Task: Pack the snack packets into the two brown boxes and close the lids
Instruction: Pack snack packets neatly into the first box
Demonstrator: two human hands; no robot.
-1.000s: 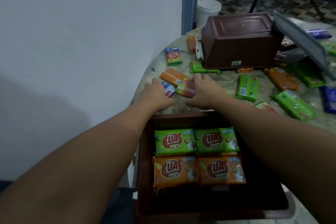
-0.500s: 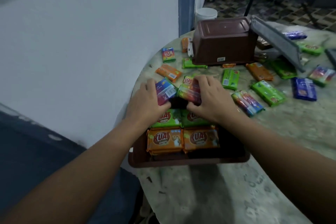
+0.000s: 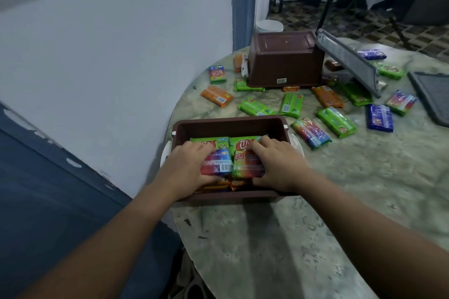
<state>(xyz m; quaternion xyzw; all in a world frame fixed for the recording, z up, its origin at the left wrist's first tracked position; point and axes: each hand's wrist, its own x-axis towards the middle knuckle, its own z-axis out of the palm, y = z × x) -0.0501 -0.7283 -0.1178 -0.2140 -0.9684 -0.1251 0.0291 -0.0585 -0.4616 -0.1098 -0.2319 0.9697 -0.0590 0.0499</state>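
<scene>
Left hand (image 3: 187, 170) fingers gripping rainbow packet (image 3: 217, 162), right hand (image 3: 277, 165) gripping "KUAT" packet (image 3: 246, 165)

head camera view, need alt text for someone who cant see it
Two hands, left hand and right hand, each press a rainbow snack packet into an open brown box already holding green packets, on a marbled round table. Behind it stands a second brown box, with loose packets scattered around it.

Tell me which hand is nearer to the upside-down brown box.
Right. The right hand holds a packet in the near open box, more directly below the upside-down brown box; the left hand is farther left.
</scene>
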